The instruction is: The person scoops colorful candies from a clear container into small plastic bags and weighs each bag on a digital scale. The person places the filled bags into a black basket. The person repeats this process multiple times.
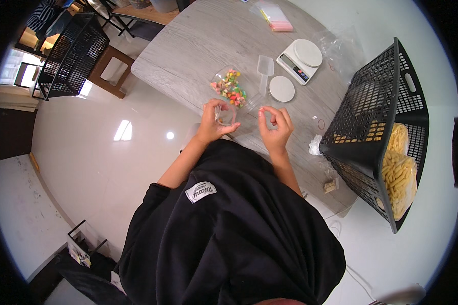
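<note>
My left hand is curled around a small clear plastic cup, tilted at the table's near edge. A small orange-brown piece shows near the cup's bottom. Just beyond it, a clear plastic jar lies on its side, its mouth towards me, with many small multicoloured candy-like pieces inside. To the right of the jar mouth, my right hand is raised with thumb and forefinger tips together. Whether something tiny is pinched there is too small to tell. A white round lid and a translucent plastic scoop lie beyond that hand.
A white digital kitchen scale stands further back, near clear plastic bags and a stack of pink-edged packets. On the right, a black plastic basket holds bagged yellow snacks. Crumpled white tissue and a rubber band lie beside it.
</note>
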{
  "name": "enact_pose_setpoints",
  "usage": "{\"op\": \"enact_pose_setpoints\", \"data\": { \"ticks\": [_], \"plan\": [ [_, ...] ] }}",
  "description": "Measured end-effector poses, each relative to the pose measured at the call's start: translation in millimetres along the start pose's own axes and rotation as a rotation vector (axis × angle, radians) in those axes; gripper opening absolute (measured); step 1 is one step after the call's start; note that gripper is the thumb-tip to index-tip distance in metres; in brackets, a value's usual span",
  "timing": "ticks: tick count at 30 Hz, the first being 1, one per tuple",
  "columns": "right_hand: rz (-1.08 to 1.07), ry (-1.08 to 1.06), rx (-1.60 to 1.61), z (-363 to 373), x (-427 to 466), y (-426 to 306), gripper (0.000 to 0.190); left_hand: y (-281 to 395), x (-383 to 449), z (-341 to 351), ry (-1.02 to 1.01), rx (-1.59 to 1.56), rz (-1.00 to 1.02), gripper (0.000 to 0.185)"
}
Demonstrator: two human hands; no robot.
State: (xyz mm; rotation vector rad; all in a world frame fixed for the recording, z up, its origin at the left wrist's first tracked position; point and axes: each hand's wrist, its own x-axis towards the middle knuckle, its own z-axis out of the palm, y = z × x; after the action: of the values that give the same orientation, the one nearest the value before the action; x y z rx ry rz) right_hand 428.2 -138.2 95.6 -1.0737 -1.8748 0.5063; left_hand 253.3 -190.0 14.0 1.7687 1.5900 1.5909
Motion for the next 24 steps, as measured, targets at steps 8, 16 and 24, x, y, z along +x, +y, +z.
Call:
{"op": "enact_pose_setpoints", "data": {
  "ticks": [8,16,24],
  "plan": [
    [0.019,-0.158,0.151,9.4,5.8,-6.6,0.014,-5.7,-2.1,6.0,0.031,-0.082,-0.056,0.065],
    [0.034,-0.302,-0.079,46.4,-14.1,57.4,0.018,-19.4,-8.0,10.8,0.205,-0.354,-0.123,0.067],
    [0.051,-0.354,-0.22,67.2,-12.9,59.3,0.026,-22.2,-10.1,10.3,0.163,-0.152,-0.111,0.07]
  ]
}}
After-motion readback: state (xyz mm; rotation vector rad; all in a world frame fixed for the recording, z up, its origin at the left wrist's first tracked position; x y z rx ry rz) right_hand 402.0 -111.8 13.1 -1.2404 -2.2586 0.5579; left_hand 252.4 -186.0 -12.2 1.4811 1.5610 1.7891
